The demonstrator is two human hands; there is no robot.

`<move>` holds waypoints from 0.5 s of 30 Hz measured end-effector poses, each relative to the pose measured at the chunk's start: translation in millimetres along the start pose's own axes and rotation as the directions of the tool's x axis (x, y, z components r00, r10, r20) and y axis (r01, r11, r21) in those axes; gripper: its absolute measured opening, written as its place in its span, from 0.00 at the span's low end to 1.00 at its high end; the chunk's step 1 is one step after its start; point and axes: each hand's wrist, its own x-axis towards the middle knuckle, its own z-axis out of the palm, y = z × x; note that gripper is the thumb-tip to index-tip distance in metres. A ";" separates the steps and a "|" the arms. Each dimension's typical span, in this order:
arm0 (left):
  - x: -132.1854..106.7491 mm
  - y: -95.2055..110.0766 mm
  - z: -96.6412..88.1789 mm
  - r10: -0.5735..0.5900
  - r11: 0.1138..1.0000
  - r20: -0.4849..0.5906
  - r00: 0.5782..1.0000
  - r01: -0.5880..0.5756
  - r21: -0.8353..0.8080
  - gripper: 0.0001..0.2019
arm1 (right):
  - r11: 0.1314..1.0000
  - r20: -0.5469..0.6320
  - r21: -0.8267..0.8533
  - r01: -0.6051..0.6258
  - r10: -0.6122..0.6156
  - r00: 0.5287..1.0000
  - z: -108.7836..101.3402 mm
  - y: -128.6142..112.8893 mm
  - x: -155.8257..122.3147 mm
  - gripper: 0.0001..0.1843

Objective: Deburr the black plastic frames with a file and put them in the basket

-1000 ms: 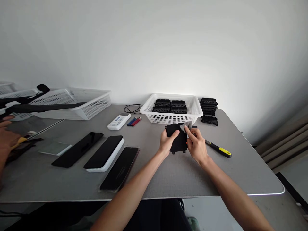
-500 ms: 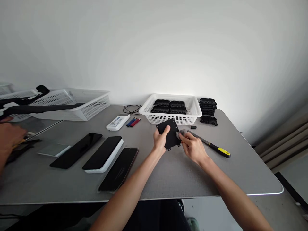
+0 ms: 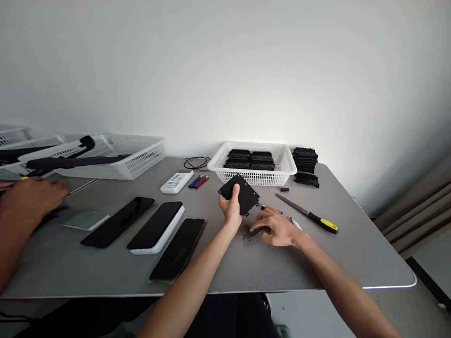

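Observation:
My left hand (image 3: 230, 210) is closed on a thin black square plate (image 3: 241, 192) with notched edges and holds it tilted above the grey table (image 3: 246, 263), in front of a white basket. My right hand (image 3: 278, 228) is low on the table to the right of the plate. It is blurred, and its fingertips rest by a dark grey patch (image 3: 251, 233) that may be the cloth. An orange-tipped pen (image 3: 272, 209) lies just behind this hand.
The white basket (image 3: 287, 165) holds black parts, with more stacked (image 3: 306, 157) to its right. A yellow-handled blade (image 3: 310, 214), three dark phones (image 3: 155, 226), a white box (image 3: 176, 181), lighters (image 3: 198, 181) and a cable (image 3: 196, 162) lie about. Another person's hand (image 3: 33, 197) works at left by a large basket (image 3: 137, 157).
My left hand has carried the plate left and turned it. My right hand has come off the plate and dropped to the table. The other person's hand has moved right.

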 end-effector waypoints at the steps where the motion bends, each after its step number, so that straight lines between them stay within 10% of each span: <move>1: 0.7 0.3 -0.4 -0.040 0.999 0.005 0.999 0.040 -0.003 0.21 | 0.998 -0.085 0.035 -0.046 0.049 0.995 1.4 1.4 0.6 0.15; 5: -1.1 -2.8 -2.1 -0.161 0.987 0.132 0.978 0.160 0.013 0.23 | 0.898 -0.347 0.381 -0.221 0.361 0.866 11.3 14.0 5.8 0.16; 9: -9.2 -13.2 -2.8 -0.134 0.989 0.292 0.947 0.112 0.091 0.25 | 0.797 -0.323 0.594 -0.107 0.359 0.876 20.6 21.4 10.0 0.25; 15: -17.5 -27.3 -2.5 -0.101 0.994 0.346 0.933 0.083 0.065 0.29 | 0.932 -0.496 0.338 -0.133 0.296 0.816 15.2 16.5 6.9 0.24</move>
